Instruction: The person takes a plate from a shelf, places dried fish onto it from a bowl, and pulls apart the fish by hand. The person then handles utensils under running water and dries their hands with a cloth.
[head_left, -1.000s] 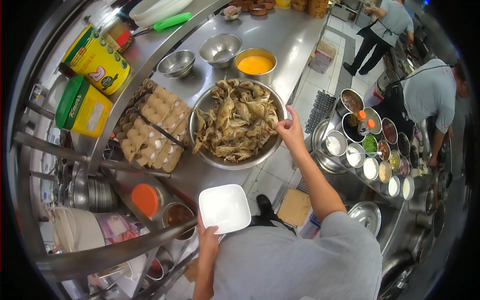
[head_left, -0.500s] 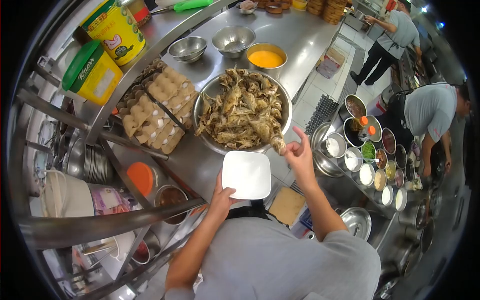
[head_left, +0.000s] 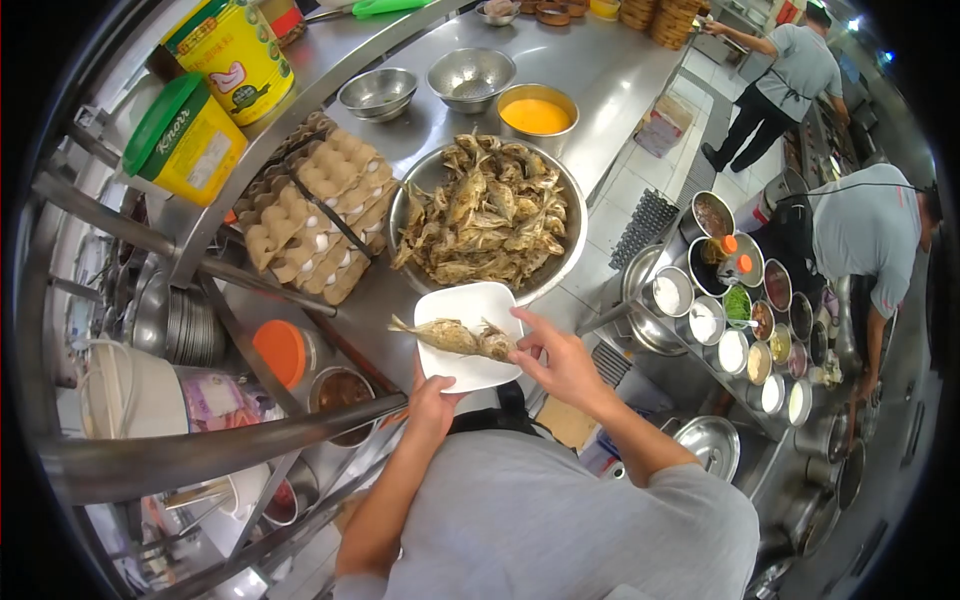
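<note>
A square white dish (head_left: 468,302) is gripped at its lower left edge by my left hand (head_left: 432,402), thumb on the rim. Across the dish lies a whole browned fish (head_left: 452,338), its tail reaching over the left rim. My right hand (head_left: 560,360) pinches the fish's head end at the dish's right side. Just beyond the dish stands a large steel bowl (head_left: 579,225) heaped with similar browned fish (head_left: 485,205). My left fingers under the dish are hidden.
Stacked egg trays (head_left: 325,215) sit left of the bowl. Behind it are an orange liquid in a steel pot (head_left: 538,115) and two metal bowls. A metal rail (head_left: 230,450) crosses the lower left. Ingredient containers (head_left: 733,352) and two people (head_left: 860,230) are at right.
My right hand has brought a fish from the bowl's near edge down and left onto the dish. The dish has shifted slightly left and tilted. The nearer person at right has moved an arm.
</note>
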